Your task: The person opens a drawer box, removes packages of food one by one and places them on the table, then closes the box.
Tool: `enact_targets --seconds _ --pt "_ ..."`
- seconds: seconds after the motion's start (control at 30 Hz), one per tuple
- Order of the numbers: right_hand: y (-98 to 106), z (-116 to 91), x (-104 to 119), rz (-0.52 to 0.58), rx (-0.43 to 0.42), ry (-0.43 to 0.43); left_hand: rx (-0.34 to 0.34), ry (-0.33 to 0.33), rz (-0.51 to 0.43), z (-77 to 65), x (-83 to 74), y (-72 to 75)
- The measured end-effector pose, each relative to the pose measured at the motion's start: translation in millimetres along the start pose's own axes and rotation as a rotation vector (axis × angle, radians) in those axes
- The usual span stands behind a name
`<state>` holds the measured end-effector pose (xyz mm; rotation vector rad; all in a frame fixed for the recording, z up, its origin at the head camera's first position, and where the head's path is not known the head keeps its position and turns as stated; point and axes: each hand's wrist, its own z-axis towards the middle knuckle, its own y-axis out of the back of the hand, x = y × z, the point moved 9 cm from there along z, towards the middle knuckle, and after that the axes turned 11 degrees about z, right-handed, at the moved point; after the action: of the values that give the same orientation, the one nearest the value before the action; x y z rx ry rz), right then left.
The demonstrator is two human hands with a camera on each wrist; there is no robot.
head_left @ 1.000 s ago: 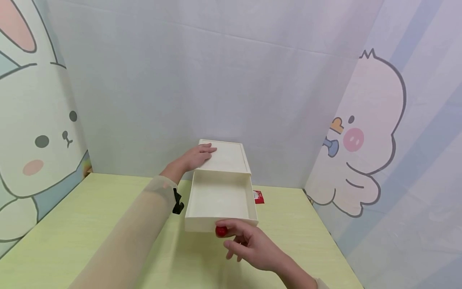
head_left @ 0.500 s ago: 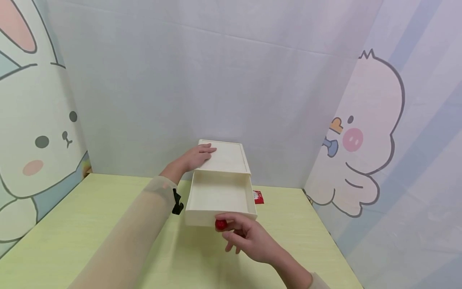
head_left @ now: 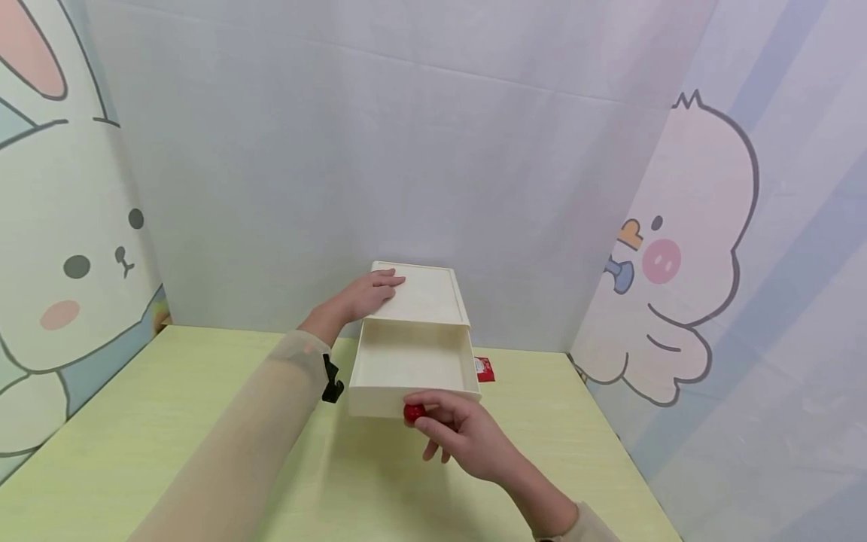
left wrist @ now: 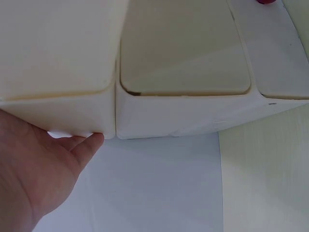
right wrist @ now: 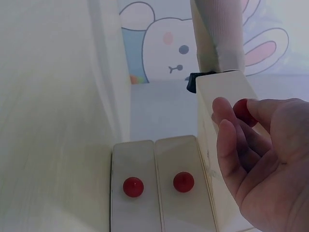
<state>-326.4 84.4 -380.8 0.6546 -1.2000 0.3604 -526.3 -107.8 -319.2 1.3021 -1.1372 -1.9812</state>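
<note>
A cream drawer unit (head_left: 433, 293) stands against the back, its top drawer (head_left: 406, 354) pulled partway out. My right hand (head_left: 470, 436) is at the drawer's front, with the round red knob (head_left: 414, 412) between thumb and index finger; the other fingers are bent below. In the right wrist view the thumb touches this knob (right wrist: 245, 113). My left hand (head_left: 366, 295) rests on the left part of the unit's top, fingers pointing right. From the left wrist, part of the left hand (left wrist: 48, 169) shows along the unit's edge.
Two lower drawers carry red knobs of their own, one knob (right wrist: 133, 187) beside the other knob (right wrist: 184, 182). A small red packet (head_left: 485, 369) lies right of the unit on the pale yellow-green table (head_left: 203, 421). A grey curtain (head_left: 379, 150) hangs close behind.
The drawer has slid a little further into the unit, my right hand moving forward with it. The right thumb has come closer to the knob. My left hand stays on top.
</note>
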Motion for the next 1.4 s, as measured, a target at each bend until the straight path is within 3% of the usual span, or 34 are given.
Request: enact_targets --seconds 0.6,1.4 --pt "8.9 15.1 -2.1 -0.018 -0.021 0.053 -0.006 0.015 -0.011 -1.5 -0.7 1.8" --pt "20.5 32.7 -4.8 -0.054 -0.073 0.024 0.002 0.032 -0.024 -0.8 0.9 0.0"
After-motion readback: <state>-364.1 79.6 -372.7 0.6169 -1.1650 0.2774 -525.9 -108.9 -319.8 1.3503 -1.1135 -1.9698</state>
